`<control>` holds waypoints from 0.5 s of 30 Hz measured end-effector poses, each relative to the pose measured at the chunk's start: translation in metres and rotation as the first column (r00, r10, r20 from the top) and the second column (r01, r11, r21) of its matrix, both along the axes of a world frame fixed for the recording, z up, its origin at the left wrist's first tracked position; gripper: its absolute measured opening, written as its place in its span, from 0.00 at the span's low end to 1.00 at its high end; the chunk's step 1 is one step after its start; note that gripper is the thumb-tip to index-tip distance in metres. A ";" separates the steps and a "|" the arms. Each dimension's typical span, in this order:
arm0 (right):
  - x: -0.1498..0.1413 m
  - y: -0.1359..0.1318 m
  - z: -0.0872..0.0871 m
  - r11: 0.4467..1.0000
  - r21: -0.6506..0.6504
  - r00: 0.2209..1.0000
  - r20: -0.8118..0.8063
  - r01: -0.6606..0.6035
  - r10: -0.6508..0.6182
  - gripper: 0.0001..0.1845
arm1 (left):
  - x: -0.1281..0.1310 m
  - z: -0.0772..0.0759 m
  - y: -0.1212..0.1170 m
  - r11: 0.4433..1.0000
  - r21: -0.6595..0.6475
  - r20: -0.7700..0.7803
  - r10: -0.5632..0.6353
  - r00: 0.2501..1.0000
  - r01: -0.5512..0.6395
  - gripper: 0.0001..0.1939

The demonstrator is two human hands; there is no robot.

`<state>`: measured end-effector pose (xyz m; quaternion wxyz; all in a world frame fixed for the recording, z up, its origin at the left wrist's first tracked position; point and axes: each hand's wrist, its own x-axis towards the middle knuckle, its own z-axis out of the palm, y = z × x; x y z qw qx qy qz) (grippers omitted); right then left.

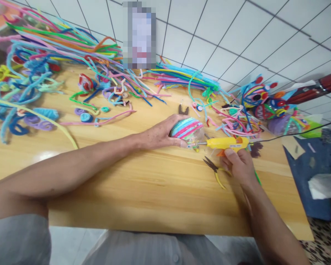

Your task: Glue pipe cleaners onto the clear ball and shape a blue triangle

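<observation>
The rounded clear plastic form wrapped in pink, blue, green and white fuzzy stems (187, 128) is just above the middle of the pale wooden table (154, 191), gripped in your left hand (165, 132), with the thumb along its near side and the fingers at its far side. Its lower right part shows bare, clear plastic.

Your right hand (238, 163) is wrapped around the handle of a yellow glue gun with an orange trigger (226, 142). The metal nozzle points left at the form's lower edge; whether it touches, you cannot tell from here. A thin black cord (298, 132) runs off from the gun to the right.

Just left of your right hand lie dark-tipped pliers with yellow handles (215, 169), tips slightly apart. Behind the form is a dark metal tool head with two prongs (183, 109).

Farther back, a long bundle of multicoloured fuzzy stems (184, 78) lies near the white tiled wall (209, 33). A large tangle of bent blue, green and purple stems (30, 84) spreads over your left side. To the right sits a colourful striped fuzzy figure (256, 95), near a dark red cylinder (320, 86).
</observation>
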<state>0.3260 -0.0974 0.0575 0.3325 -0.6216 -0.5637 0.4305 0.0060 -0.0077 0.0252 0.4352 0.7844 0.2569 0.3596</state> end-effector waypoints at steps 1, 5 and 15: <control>-0.001 0.001 -0.001 1.000 0.003 1.000 -0.016 0.017 -0.017 0.31 | 0.000 0.000 0.000 1.000 0.005 0.001 -0.002 1.000 0.002 0.46; -0.002 0.003 -0.004 0.999 0.002 0.999 0.008 0.039 -0.039 0.30 | -0.001 -0.002 0.001 1.000 0.009 0.006 -0.011 1.000 0.011 0.46; -0.004 0.001 0.005 1.000 0.006 0.996 0.088 0.021 -0.021 0.31 | 0.000 -0.001 -0.001 0.999 -0.031 0.017 -0.010 1.000 0.011 0.46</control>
